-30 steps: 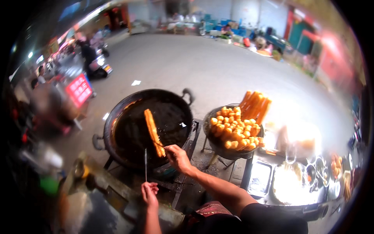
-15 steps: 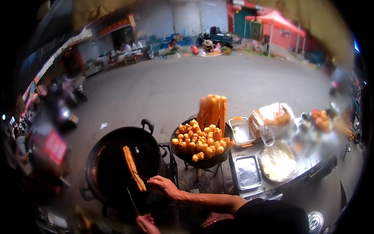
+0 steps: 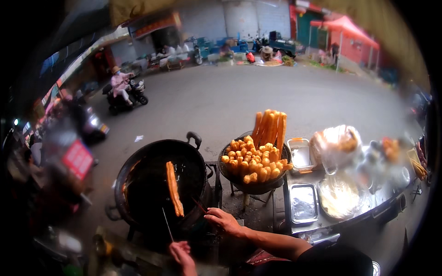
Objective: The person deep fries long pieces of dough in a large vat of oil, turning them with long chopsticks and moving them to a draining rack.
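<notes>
One long golden fried dough stick [image 3: 173,187] lies in the dark oil of a large black wok [image 3: 140,158]. My left hand [image 3: 182,254] grips a thin metal rod [image 3: 166,222] that reaches over the wok's near part, left of the dough stick. Near the wok's right edge, my right hand [image 3: 223,221] holds a thin dark stick [image 3: 200,206], its end a little right of the dough. To the right of the wok, a round mesh rack [image 3: 232,174] is piled with fried dough sticks [image 3: 258,163], several of them standing upright at the back.
Metal trays [image 3: 304,204], a plastic-covered pale mound [image 3: 338,195] and bagged food [image 3: 335,145] fill the right-hand counter [image 3: 368,193]. Beyond lies a road, with a person [image 3: 119,83] on a scooter [image 3: 133,96], a red sign [image 3: 77,158] at left and stalls along the far side.
My right hand's stick, earlier at the dough stick's near end, now sits slightly apart from it. The view has swung toward the right and a person on a scooter has appeared.
</notes>
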`<state>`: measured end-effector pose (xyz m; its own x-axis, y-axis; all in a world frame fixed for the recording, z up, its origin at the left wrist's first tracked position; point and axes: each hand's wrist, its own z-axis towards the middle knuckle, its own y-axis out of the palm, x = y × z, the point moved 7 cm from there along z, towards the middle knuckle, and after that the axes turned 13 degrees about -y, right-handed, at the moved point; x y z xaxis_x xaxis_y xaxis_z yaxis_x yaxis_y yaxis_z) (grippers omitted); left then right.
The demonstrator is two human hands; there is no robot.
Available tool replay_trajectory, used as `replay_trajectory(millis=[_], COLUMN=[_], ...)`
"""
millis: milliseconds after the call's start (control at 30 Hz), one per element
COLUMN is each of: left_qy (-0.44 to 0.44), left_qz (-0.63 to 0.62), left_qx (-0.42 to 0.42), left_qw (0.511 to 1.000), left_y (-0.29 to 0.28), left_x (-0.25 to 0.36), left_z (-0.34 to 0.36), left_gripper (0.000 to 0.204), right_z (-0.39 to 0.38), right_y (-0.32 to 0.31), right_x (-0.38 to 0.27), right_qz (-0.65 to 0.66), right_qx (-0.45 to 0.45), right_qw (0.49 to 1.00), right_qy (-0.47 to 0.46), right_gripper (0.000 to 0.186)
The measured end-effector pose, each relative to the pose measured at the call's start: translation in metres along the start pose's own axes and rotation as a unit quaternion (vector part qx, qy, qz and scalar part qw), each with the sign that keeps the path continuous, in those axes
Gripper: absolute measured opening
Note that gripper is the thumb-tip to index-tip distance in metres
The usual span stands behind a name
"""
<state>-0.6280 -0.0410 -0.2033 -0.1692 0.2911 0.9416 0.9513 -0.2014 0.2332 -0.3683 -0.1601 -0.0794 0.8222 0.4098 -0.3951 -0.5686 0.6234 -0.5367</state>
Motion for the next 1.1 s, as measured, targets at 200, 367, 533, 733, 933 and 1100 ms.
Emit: replay_trajectory(millis=[200,367,533,733,933,1100], left_qy=[0.013,0.004,0.002,-0.005,-0.010,-0.020], left_qz=[-0.023,-0.035,-0.021,0.004,0.005,-0.014], left_qx=[-0.012,-0.004,0.006,0.040,0.038,0.055], left_qw=[1.000,0.999,1.000,0.999,0.999,0.998], left_y=[-0.005,-0.006,-0.003,-0.001,0.005,0.005], left_x=[0.001,0.002,0.002,0.006,0.006,0.006], left_z=[-0.001,-0.003,-0.001,-0.006,-0.008,-0.009], left_gripper=[0.045,0.041,0.039,0.038,0.042,0.043], right_z=[0.003,-0.004,-0.012,-0.016,-0.028,-0.031], right_y=[-0.002,0.001,0.000,-0.004,0.003,0.005], right_x=[-0.010,-0.007,0.000,0.007,0.022,0.030], right_qz=[-0.041,-0.039,-0.035,-0.022,-0.001,0.022], right_qx=[-0.031,-0.023,-0.018,-0.006,-0.004,-0.008], right_qw=[0.998,0.997,0.997,0.997,0.998,0.998], right_qy=[-0.043,-0.056,-0.062,-0.072,-0.066,-0.057], right_gripper=[0.038,0.036,0.036,0.037,0.038,0.039])
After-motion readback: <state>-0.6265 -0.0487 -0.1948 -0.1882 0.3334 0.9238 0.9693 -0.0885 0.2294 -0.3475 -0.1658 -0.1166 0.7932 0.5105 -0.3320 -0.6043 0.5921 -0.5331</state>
